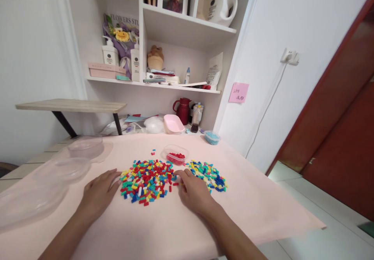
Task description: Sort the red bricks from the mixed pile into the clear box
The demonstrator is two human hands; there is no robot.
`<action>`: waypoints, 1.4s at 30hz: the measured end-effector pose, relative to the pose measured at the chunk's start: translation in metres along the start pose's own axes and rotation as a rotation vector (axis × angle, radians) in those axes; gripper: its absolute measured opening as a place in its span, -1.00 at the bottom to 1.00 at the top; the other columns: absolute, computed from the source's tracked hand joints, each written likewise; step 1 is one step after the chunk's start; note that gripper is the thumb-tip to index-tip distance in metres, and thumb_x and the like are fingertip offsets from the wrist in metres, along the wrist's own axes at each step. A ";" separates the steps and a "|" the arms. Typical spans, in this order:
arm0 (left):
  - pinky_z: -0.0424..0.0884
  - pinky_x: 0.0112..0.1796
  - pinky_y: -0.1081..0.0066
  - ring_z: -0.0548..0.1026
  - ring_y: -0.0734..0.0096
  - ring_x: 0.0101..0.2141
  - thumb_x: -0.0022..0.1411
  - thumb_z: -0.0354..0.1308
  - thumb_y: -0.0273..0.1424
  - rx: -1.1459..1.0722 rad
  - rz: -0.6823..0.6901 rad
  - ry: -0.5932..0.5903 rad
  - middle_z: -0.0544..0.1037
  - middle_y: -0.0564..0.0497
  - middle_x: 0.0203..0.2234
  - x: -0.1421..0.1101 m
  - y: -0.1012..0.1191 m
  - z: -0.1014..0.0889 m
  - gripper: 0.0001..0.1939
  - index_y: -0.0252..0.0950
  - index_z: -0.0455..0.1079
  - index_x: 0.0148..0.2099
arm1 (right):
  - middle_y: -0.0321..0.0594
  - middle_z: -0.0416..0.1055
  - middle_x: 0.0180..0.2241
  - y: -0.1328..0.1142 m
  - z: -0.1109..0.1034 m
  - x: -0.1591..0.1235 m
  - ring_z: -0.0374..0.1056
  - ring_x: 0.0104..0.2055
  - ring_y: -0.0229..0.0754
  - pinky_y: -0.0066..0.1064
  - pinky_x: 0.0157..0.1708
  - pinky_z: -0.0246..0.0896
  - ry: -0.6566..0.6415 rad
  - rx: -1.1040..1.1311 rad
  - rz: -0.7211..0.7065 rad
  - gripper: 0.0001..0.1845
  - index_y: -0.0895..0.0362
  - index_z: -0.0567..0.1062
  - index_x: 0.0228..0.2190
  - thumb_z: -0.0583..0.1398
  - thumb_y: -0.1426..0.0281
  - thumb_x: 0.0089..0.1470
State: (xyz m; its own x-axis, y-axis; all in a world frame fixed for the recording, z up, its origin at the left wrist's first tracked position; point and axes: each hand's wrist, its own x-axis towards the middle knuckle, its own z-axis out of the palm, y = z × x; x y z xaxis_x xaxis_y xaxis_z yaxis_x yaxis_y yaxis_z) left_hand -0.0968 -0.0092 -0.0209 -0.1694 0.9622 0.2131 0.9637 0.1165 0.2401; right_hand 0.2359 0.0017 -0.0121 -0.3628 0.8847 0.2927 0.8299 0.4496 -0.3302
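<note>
Tabletop: hands at bricks (palms down)

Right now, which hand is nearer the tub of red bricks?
Right. The right hand is in front of the tub; the left hand is farther, left of the larger pile.

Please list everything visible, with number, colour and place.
table: 1, pale pink, foreground
shelves: several, white, back
larger pile of pieces: 1, multicoloured, table centre
smaller pile: 1, multicoloured, right of larger
red-filled container: 1, clear, behind piles
blue-filled tub: 1, clear, far right corner
clear containers: about 3, colourless, table's left
stand: 1, beige, left
tray: 1, pink, under shelves
jug: 1, red, beside tray
pump bottles: 2, white, lower shelf
box: 1, pink, lower shelf
handled bottle: 1, white, upper shelf
note: 1, pink, wall
door: 1, brown, right
other clutter: uncountable, mixed, around shelves
left hand: 1, bare, by larger pile
right hand: 1, bare, between piles
</note>
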 end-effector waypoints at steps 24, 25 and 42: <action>0.12 0.26 0.08 0.24 0.22 0.31 0.35 -0.23 -0.19 -0.009 -0.017 -0.005 0.36 0.00 0.29 0.001 -0.002 0.004 -0.47 -0.11 0.39 0.20 | -0.20 0.42 -0.29 0.008 0.006 0.005 0.33 -0.24 -0.16 -0.36 -0.25 0.15 0.202 0.140 -0.100 -0.75 -0.01 0.66 -0.33 0.23 0.54 0.06; 0.13 0.26 0.08 0.24 0.22 0.30 0.35 -0.24 -0.19 -0.010 -0.017 -0.004 0.36 0.01 0.29 0.001 -0.002 0.004 -0.47 -0.11 0.39 0.19 | -0.20 0.42 -0.28 0.008 0.006 0.005 0.34 -0.24 -0.16 -0.36 -0.24 0.16 0.192 0.138 -0.093 -0.74 -0.01 0.66 -0.32 0.23 0.54 0.06; 0.14 0.25 0.06 0.27 0.20 0.29 0.34 -0.22 -0.18 -0.013 -0.009 0.015 0.38 0.01 0.27 0.002 -0.003 0.005 -0.48 -0.10 0.41 0.18 | -0.19 0.48 -0.29 0.013 0.007 0.007 0.39 -0.18 -0.13 -0.33 -0.15 0.22 0.135 0.163 -0.007 -0.75 0.02 0.67 -0.36 0.22 0.55 0.04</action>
State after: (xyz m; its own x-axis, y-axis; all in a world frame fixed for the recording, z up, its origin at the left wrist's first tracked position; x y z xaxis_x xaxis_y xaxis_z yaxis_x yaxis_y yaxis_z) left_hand -0.0986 -0.0059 -0.0259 -0.1812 0.9574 0.2246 0.9593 0.1219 0.2546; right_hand 0.2414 0.0150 -0.0209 -0.2993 0.8616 0.4100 0.7440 0.4797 -0.4651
